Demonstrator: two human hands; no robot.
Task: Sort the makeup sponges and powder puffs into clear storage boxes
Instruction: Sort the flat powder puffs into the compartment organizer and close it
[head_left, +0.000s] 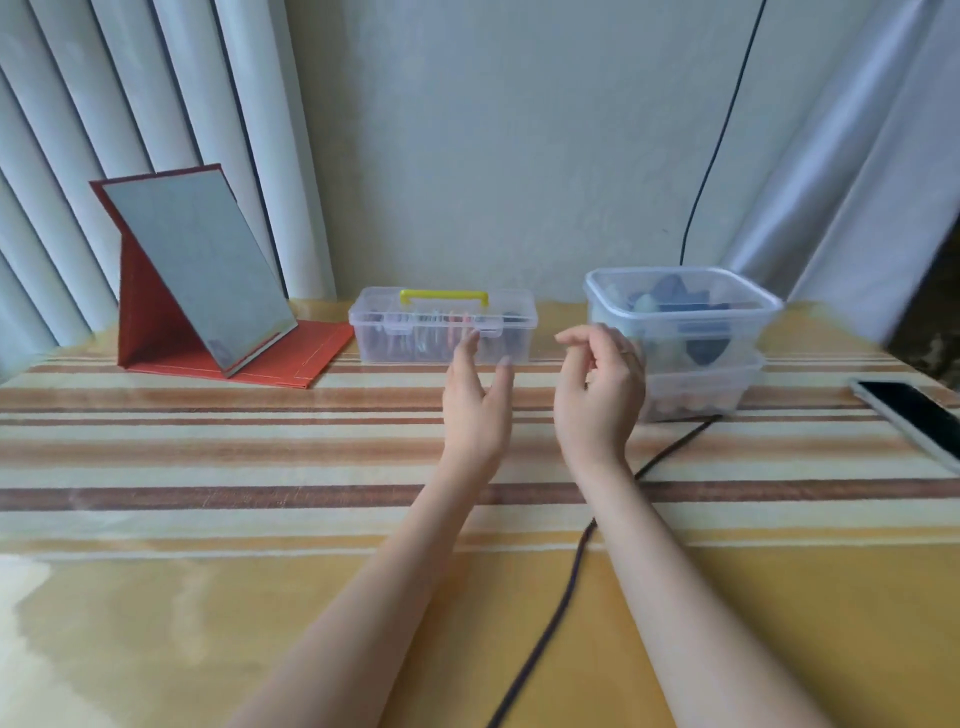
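Both hands are hanging empty, left hand (475, 400) spread, right hand (597, 387) loosely curled, so I'm thinking grab the yellow-handled box (441, 327) squarely by both ends.

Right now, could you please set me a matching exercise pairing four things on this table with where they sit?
Things:
1. mirror
2. handled box
3. stacked tubs
4. phone

Places:
A. far right edge
B. back centre
C. back left
D. back, right of centre

Pairs: 1-C, 2-B, 3-D, 4-A
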